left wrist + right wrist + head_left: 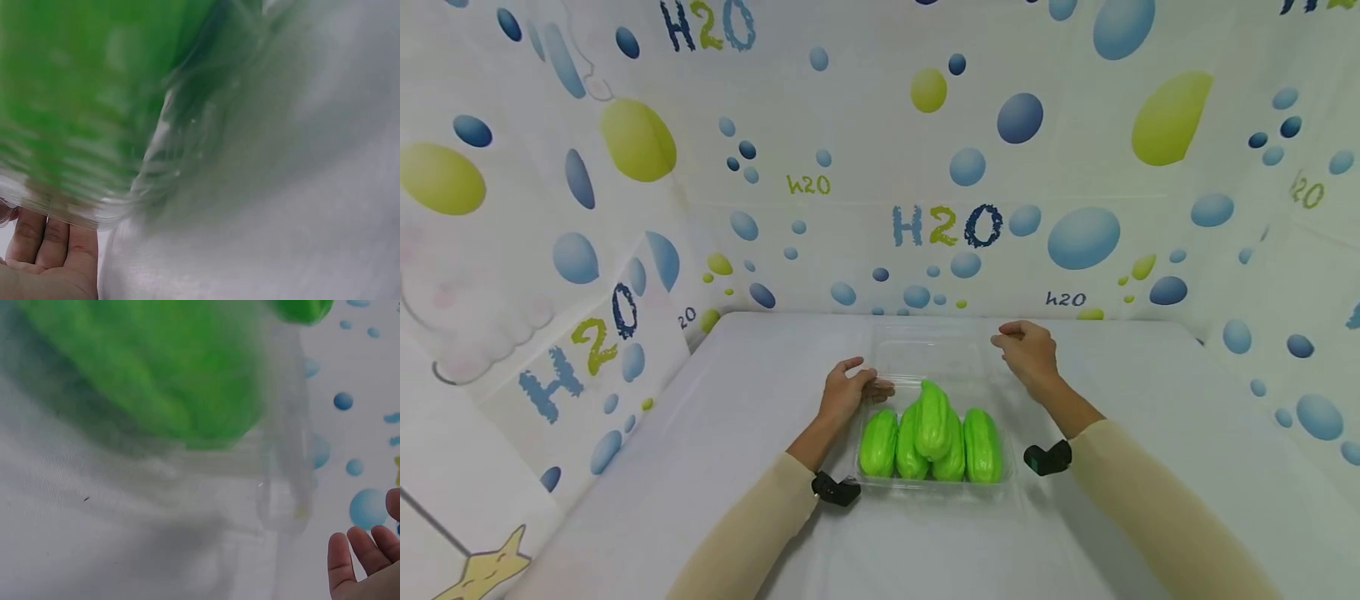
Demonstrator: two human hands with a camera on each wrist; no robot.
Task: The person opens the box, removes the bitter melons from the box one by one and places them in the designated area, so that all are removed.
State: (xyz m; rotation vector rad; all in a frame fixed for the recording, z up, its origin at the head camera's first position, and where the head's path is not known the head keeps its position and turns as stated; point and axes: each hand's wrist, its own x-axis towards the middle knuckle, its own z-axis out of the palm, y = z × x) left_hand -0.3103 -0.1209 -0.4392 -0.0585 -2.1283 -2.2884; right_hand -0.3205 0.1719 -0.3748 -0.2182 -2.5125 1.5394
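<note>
A clear plastic clamshell box (934,483) lies on the white table with its lid (928,358) folded back toward the wall. Several bright green, ridged, gourd-like pieces (982,446) fill the base, one lying on top of the others. My left hand (847,390) is at the box's back left corner, thumb raised; in the left wrist view its fingers (53,240) lie fairly straight against the clear wall. Beyond the lid's right edge, my right hand (1028,354) hovers with fingers loosely bent and nothing in them. The right wrist view shows those fingers (341,559) apart from the box.
A white sheet printed with blue and green drops and "H2O" lettering (947,225) rises behind the table and along both sides. White tabletop (737,400) extends left and right of the box. Dark wrist cameras (1048,457) sit at both cuffs.
</note>
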